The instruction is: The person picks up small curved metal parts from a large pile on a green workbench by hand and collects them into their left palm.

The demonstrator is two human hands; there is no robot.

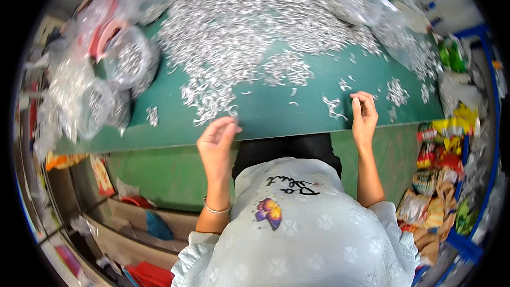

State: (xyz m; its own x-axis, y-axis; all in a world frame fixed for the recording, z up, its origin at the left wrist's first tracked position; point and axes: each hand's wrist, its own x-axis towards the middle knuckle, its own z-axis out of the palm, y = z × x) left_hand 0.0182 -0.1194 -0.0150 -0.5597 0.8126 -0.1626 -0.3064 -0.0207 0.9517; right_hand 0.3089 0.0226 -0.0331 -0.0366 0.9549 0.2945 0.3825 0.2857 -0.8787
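A big heap of small curved silvery metal pieces (249,8) spreads over the green table (265,117). My left hand (217,134) is at the table's near edge, just below a loose cluster of the pieces (210,100). Its thumb and fingers are pinched together; whatever is between them is too small to make out. Over the right part of the table, my right hand (365,116) has its thumb and fingers drawn together too, and I cannot see what they hold. Beside it on the left lie a few loose metal pieces (333,107); to its right is a small pile (396,92).
Clear plastic bags of metal pieces (129,59) stand along the table's left side, near a pink ring-shaped object (109,34). More bags (366,5) sit at the far right. Cardboard boxes (127,239) are low on the left; colourful packages (441,159) fill a blue-framed rack on the right.
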